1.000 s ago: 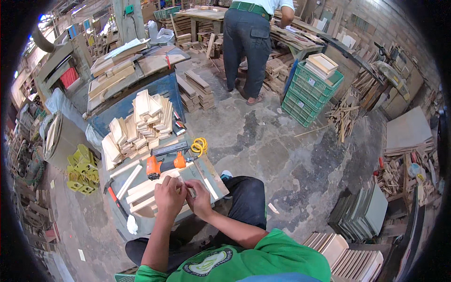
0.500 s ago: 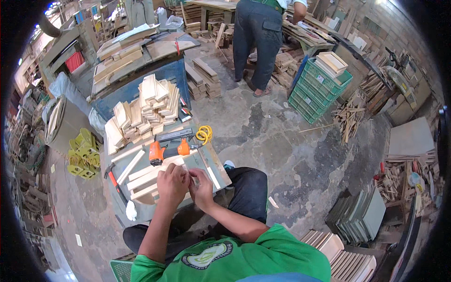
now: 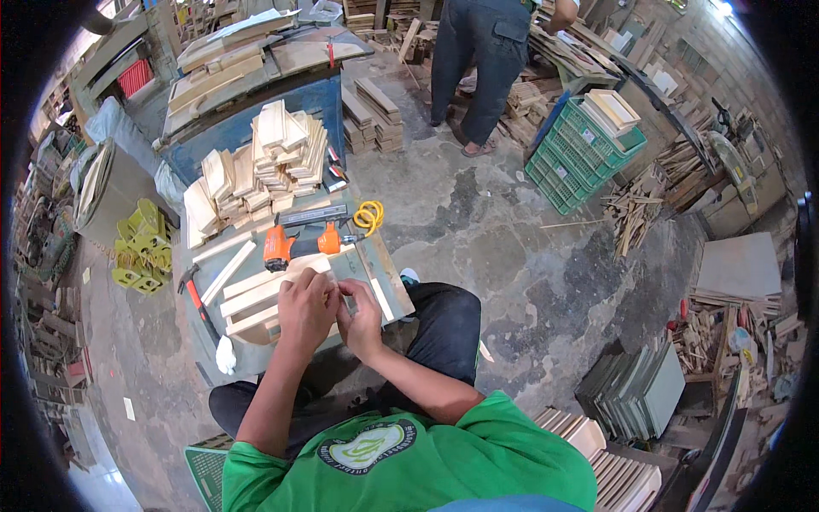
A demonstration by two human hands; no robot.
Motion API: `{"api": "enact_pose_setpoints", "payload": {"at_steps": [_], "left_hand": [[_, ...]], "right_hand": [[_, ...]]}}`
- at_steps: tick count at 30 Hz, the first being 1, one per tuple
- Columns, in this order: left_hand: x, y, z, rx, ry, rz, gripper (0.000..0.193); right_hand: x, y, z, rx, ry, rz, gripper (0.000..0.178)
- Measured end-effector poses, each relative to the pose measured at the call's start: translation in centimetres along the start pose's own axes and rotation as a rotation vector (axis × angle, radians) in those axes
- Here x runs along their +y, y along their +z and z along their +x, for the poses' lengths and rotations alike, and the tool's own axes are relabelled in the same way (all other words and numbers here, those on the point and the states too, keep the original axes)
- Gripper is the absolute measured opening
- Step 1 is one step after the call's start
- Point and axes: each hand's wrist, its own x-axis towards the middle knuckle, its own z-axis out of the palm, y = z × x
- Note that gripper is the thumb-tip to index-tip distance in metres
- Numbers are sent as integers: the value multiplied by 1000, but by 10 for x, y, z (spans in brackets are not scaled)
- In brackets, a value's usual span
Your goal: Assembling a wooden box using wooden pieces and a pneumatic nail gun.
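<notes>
Both hands meet over the workboard: left hand [image 3: 305, 307] presses on pale wood strips [image 3: 256, 300], right hand [image 3: 363, 314] pinches something too small to tell. At twelve o'clock lies an orange nail gun [image 3: 294, 243], beyond it uncut-looking stacked blocks [image 3: 256, 171], so assembly seems early.

Bright even daylight, soft shadows, sharp centre, fisheye-bent black rim.
</notes>
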Motion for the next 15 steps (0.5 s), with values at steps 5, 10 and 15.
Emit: {"api": "enact_pose_setpoints", "payload": {"at_steps": [5,10,15], "left_hand": [[-1,2,-4,22,5,11,13],[-3,2,-8,32,18,61,11],[-2,1,-7,79,58,71,15]], "right_hand": [[2,0,-3,-15,-39,-52,28],[5,2,-5,-19,-47,-82,29],[5,3,-1,13,9,-59,26]]}}
